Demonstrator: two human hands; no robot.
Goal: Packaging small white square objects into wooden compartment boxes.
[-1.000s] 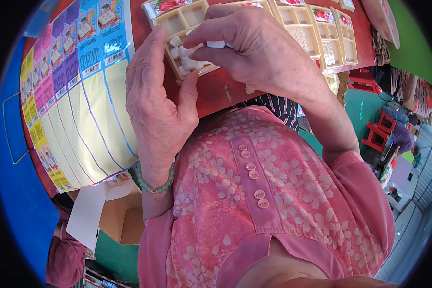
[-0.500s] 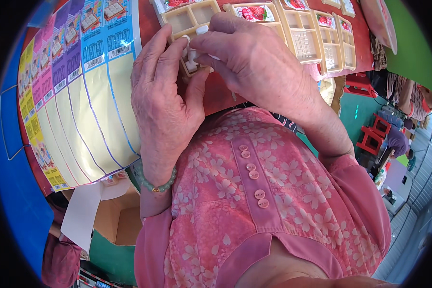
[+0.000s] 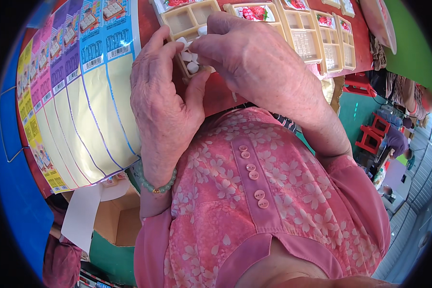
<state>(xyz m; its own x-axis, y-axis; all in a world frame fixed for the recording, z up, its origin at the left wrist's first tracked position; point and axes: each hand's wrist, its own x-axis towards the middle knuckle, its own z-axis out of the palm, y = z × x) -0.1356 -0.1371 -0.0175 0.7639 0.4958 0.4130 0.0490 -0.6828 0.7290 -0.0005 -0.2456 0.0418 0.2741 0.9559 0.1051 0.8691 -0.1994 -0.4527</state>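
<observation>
A beige plastic tray (image 3: pixel 181 22) with several compartments lies on the red table, angled in front of me. Small white rounded pieces (image 3: pixel 192 67) fill its near compartment, and another white piece shows just beyond my right fingers. My left hand (image 3: pixel 161 98) wraps the tray's near left corner, fingers along the far side and thumb by the near edge. Over the tray reaches my right hand (image 3: pixel 266 65), its thumb and fingers pinched together among the white pieces. Anything held in that pinch is hidden.
Printed card sheets (image 3: pixel 86 96) in coloured strips cover the table's left side. More beige trays (image 3: pixel 305 45), some with red-and-white packets (image 3: pixel 254 13), line up to the right. An opened cardboard box (image 3: pixel 117 216) stands below the table; red stools (image 3: pixel 372 132) and people appear farther right.
The white pieces in the near compartment have shifted and now lie closer together, more of them showing. My right fingers have moved slightly; my left hand stays around the tray.
</observation>
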